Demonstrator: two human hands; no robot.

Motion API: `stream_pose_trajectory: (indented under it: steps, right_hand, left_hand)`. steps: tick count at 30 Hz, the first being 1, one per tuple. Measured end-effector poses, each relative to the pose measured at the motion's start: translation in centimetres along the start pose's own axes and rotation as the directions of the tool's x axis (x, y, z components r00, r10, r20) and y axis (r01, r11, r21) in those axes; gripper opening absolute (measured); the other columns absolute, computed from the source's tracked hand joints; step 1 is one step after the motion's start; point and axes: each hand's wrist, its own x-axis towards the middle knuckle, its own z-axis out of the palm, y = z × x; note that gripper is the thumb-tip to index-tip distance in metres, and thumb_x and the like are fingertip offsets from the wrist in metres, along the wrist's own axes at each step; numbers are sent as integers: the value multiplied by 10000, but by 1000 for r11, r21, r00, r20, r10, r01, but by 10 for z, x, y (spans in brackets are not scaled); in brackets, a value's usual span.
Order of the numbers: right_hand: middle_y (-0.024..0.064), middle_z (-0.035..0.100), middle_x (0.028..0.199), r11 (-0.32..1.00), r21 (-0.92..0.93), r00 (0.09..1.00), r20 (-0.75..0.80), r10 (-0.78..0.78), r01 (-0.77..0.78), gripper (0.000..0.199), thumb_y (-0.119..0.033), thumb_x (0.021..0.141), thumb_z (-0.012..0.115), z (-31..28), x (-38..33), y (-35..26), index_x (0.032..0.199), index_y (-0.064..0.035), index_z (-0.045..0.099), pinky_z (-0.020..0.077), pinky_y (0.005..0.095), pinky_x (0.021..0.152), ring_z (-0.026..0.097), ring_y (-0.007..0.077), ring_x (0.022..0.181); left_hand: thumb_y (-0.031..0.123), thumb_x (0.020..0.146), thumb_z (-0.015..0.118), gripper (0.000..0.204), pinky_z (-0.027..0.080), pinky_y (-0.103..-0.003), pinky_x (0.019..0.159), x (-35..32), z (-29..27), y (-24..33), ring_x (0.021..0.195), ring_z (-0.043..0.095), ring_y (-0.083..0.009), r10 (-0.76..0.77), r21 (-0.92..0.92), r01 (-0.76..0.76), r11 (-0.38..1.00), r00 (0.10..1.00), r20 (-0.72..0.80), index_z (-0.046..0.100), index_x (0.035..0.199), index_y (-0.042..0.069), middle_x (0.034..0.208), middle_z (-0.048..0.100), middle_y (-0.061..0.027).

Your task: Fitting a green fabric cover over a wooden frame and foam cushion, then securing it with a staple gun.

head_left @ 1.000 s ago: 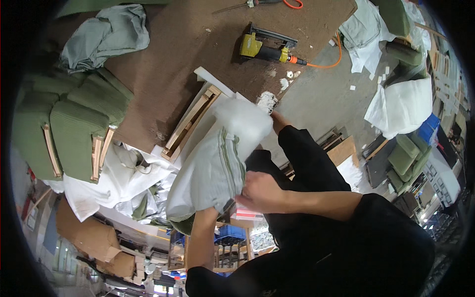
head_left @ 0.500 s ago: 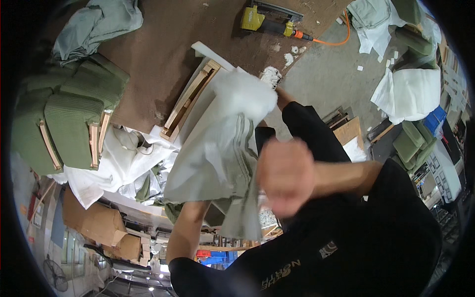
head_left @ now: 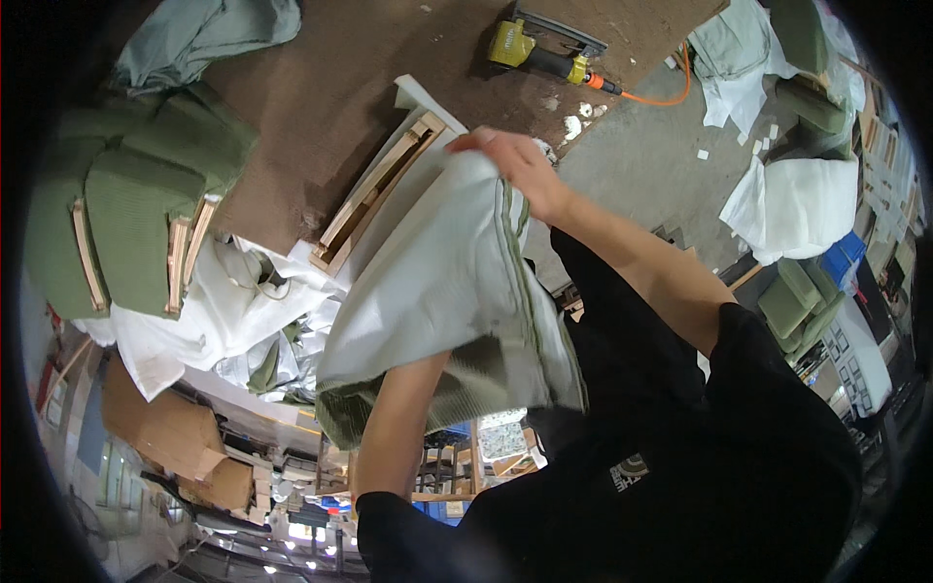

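1. Fabric cover (head_left: pixel 418 282): centre, before the worktable (head_left: pixel 321 87); right hand (head_left: pixel 513 167) at its top edge, left forearm (head_left: pixel 403 408) entering its lower opening.
2. Frame (head_left: pixel 379 194): immediately left of the cover, along the worktable's near edge.
3. Staple gun (head_left: pixel 535 53): on the worktable, beyond the cover; hose (head_left: pixel 661 100) running off to the right.
4. Cloth bundle (head_left: pixel 209 39): far left, behind the upholstered pieces (head_left: pixel 141 209).
5. Sheeting (head_left: pixel 233 316): between upholstered pieces and cover.
6. Cardboard (head_left: pixel 160 418): lower left, beyond the sheeting.
7. Right side: draped sheet (head_left: pixel 802 204); cushions (head_left: pixel 799 303) below, crate (head_left: pixel 844 255) just beside both.
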Motion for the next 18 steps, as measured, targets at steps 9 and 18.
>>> stream_pose_trajectory:
  steps: [9, 18]
  right_hand:
    - [109, 573, 1261, 996, 10, 921, -382, 82, -85, 475, -165, 888, 618, 8, -95, -12, 1330, -28, 507, 407, 368, 1010, 531, 216, 1179]
    - [267, 277, 1494, 990, -131, 995, -81, -52, 41, 1206, -275, 605, 923, 54, -166, -102, 1515, -27, 171, 236, 471, 1159, 299, 411, 1399]
  left_hand:
    - [275, 903, 602, 459, 405, -482, 1043, 29, 4, 4, 1237, 515, -372, -39, 16, 40, 999, 998, -59, 563, 1289, 29, 1308, 571, -190]
    - [265, 909, 592, 447, 409, -480, 1038, -24, -9, 4, 1232, 519, -368, 0, -18, -2, 1000, 998, -61, 565, 1281, 19, 1301, 574, -192]
